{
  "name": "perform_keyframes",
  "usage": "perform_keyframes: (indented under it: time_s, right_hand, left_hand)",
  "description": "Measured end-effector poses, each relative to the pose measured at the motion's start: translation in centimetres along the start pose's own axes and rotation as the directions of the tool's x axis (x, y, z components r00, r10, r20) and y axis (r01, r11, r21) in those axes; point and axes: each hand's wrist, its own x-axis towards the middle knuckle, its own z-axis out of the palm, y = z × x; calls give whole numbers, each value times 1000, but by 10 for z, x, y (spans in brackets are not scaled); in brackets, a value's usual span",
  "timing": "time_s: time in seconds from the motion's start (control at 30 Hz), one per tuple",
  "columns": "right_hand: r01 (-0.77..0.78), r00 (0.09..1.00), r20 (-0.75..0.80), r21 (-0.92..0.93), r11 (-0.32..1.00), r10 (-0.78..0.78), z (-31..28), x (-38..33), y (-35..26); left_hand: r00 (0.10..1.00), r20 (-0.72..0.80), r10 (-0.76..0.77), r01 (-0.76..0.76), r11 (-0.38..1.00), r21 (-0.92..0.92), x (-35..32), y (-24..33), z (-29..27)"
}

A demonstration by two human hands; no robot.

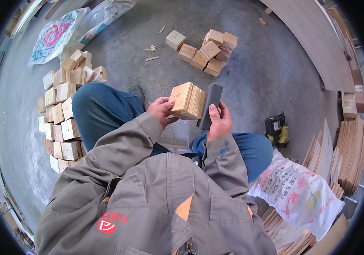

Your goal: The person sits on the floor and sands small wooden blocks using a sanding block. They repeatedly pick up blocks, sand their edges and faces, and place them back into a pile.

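Over my lap, my left hand (163, 111) grips a square plywood block (187, 101) with its layered edges showing. The thumb lies on the block's pale face and the fingers curl beneath. My right hand (219, 121) is closed on a dark grey rectangular block (211, 102), thumb on its near face. This dark block stands upright at the right-hand side of the plywood block, very close to its layered edge. Whether the two touch, I cannot tell. Part of the right fingers is hidden behind the dark block.
Similar blocks lie in a pile (209, 53) ahead and a larger stack (61, 117) at left. A black-and-yellow power tool (277, 129) sits right of my knee. Nearby are a white woven sack (296, 191), thin wood strips (352, 155) and a large board (313, 42).
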Motion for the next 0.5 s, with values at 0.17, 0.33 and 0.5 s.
perform_keyframes:
  time_s: [0.17, 0.33, 0.5]
  right_hand:
    - [4, 1000, -4, 14, 1000, -4, 5, -6, 1]
    - [32, 999, 25, -1, 999, -32, 4, -9, -8]
    - [32, 999, -9, -50, 998, -33, 10, -6, -4]
  left_hand:
    - [993, 117, -14, 21, 998, -58, -11, 5, 2]
    - [982, 166, -89, 116, 980, -163, -24, 5, 23]
    - [986, 167, -3, 29, 988, -154, -28, 9, 29]
